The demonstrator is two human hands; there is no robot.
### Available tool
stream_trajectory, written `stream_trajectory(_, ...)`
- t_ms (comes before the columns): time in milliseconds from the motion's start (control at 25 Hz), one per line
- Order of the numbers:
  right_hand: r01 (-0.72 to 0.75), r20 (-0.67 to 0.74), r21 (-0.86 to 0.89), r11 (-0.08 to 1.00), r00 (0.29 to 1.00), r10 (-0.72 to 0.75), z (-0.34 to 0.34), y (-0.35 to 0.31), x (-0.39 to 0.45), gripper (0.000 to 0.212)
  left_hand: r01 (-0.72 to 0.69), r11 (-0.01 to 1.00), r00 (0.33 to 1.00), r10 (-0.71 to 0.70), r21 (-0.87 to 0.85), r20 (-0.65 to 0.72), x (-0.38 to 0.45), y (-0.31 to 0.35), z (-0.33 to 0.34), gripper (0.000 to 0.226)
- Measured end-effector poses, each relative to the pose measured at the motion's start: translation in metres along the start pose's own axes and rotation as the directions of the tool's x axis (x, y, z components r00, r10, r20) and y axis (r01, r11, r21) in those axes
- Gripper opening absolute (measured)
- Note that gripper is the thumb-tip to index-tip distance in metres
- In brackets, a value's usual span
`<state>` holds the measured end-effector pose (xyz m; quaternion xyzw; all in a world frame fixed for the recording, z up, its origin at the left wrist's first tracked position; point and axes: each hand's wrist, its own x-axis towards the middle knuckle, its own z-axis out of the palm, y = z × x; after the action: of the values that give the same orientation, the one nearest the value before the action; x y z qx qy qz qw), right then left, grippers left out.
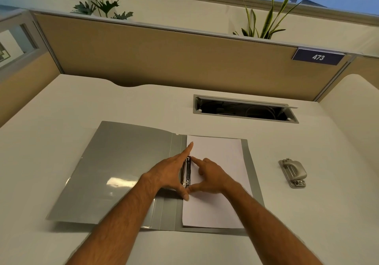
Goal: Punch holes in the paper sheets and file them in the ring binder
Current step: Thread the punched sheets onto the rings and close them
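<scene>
A grey ring binder (114,170) lies open on the white desk. White paper sheets (219,158) lie on its right half, their left edge at the metal ring mechanism (187,172). My left hand (170,174) rests beside the mechanism on its left, index finger stretched out along the paper edge and thumb pressing near the lower ring. My right hand (211,177) lies on the sheets, index fingertip at the top of the mechanism, thumb at its lower end, other fingers curled. The grey hole punch (293,173) sits to the right of the binder, untouched.
An open cable tray slot (244,109) is cut into the desk behind the binder. A beige partition (164,59) with a sign reading 473 (317,57) closes off the back. Plants stand behind the partition.
</scene>
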<state>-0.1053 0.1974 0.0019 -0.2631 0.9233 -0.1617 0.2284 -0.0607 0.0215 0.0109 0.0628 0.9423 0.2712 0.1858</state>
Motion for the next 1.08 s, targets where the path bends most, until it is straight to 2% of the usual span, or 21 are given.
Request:
stream_trajectory(400,0.068,-0.047,-0.253,0.965,0.995,-0.083,0.010,-0.001,-0.011,0.099,-0.014,1.000,1.000,0.014,0.000,-0.011,-0.002,0.005,0.001,0.152)
stream_trajectory(600,0.073,-0.054,-0.277,0.958,0.994,-0.091,0.010,-0.004,-0.013,0.123,-0.023,1.000,0.999,0.022,-0.011,-0.024,-0.002,0.005,0.002,0.152)
stream_trajectory(760,0.069,-0.065,-0.273,0.960,0.994,-0.090,0.010,-0.004,-0.012,0.129,-0.026,1.000,0.999,0.025,-0.015,-0.029,0.000,0.004,0.003,0.150)
stream_trajectory(1000,0.034,-0.049,-0.251,0.967,0.998,-0.048,0.011,-0.004,-0.013,0.103,-0.027,1.000,0.999,0.026,-0.017,-0.042,-0.001,0.003,0.006,0.152)
stream_trajectory(1080,0.025,-0.044,-0.212,0.977,0.998,-0.035,0.009,-0.002,-0.013,0.102,-0.027,0.999,0.999,0.026,-0.031,-0.043,-0.001,0.002,0.007,0.153)
